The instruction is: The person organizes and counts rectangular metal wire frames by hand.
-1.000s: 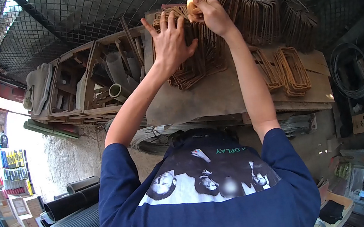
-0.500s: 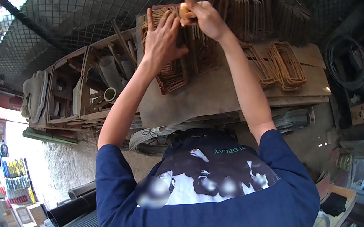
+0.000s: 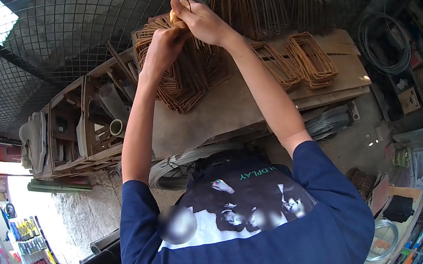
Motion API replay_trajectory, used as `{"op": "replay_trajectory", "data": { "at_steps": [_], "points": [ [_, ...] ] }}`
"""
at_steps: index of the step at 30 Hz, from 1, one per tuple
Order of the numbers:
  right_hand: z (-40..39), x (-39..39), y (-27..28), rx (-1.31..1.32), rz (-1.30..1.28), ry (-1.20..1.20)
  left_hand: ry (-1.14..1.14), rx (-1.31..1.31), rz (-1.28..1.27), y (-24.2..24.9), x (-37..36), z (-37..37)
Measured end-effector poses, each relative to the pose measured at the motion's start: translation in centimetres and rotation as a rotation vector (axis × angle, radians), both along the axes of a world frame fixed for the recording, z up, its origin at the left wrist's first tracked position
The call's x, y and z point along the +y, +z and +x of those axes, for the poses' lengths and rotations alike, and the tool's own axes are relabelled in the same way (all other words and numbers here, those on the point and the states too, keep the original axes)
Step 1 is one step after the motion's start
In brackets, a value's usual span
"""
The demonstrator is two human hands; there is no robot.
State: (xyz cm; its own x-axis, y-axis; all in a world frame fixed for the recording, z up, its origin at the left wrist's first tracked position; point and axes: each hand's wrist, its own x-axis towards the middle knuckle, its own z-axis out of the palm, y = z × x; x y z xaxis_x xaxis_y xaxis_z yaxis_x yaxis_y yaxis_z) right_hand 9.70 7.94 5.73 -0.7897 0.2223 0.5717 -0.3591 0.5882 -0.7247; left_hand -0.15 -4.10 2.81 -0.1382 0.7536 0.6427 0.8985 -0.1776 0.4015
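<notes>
My left hand (image 3: 164, 50) is curled closed over the top of a stack of rusty rectangular rebar stirrups (image 3: 181, 96). Right beside it, and seeming to touch it, my right hand (image 3: 201, 22) makes a fist with the thumb up. Whatever lies inside either hand is hidden by the fingers. The stirrups under my hands stand tilted and bunched together on a worn wooden board (image 3: 230, 111).
Two smaller stirrup bundles (image 3: 313, 60) lie right on the board, with larger stirrup stacks (image 3: 248, 4) behind. Wire mesh (image 3: 84, 20) closes off the back. Wooden compartments (image 3: 68, 119) with pipes stand left. Wire coils (image 3: 384, 45) hang right; another coil (image 3: 166, 172) lies below the board.
My left hand has gone from spread fingers on the stirrups to a closed curl next to my right hand. The stirrup stack now leans more, and the view has shifted.
</notes>
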Motion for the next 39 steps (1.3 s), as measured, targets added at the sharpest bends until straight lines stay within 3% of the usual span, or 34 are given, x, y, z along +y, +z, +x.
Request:
{"op": "replay_trajectory", "data": {
  "at_steps": [3,5,7,11,13,15,22,26,33,37,39],
  "points": [
    [-0.3,0.8,-0.5,-0.104,-0.093,-0.048,-0.05,-0.001,-0.011,0.5,0.4,-0.4],
    [0.2,1.3,-0.5,0.017,0.124,-0.187,-0.003,0.016,-0.134,1.5,0.2,-0.7],
    [4.5,2.3,0.4,-0.092,0.195,-0.241,-0.036,-0.005,-0.135,1.0,1.0,-1.7],
    [11.3,8.0,-3.8,-0.633,0.205,-0.551,-0.068,-0.091,-0.005,0.1,1.4,-1.7],
    [14.4,10.8,-7.4,-1.082,0.229,-0.655,-0.039,-0.16,-0.076,0.2,1.3,-1.7],
    [16.7,12.1,-10.3,-1.192,0.14,-0.613,-0.078,-0.219,-0.152,0.5,1.2,-1.8],
    [17.8,11.7,-11.4,-1.129,0.047,-0.603,-0.114,-0.286,-0.177,0.4,1.1,-2.0],
    [17.8,11.5,-12.8,-1.019,0.063,-0.728,-0.107,-0.264,-0.187,0.8,0.8,-1.7],
    [18.6,9.5,-11.1,-0.873,-0.032,-0.735,-0.139,-0.327,-0.174,0.1,1.2,-2.2],
    [19.1,9.3,-9.9,-0.681,0.049,-0.784,-0.177,-0.341,-0.156,0.3,1.0,-2.2],
    [19.2,8.8,-8.7,-0.445,0.098,-0.859,-0.172,-0.338,-0.159,0.2,1.1,-2.4]
  ]
}}
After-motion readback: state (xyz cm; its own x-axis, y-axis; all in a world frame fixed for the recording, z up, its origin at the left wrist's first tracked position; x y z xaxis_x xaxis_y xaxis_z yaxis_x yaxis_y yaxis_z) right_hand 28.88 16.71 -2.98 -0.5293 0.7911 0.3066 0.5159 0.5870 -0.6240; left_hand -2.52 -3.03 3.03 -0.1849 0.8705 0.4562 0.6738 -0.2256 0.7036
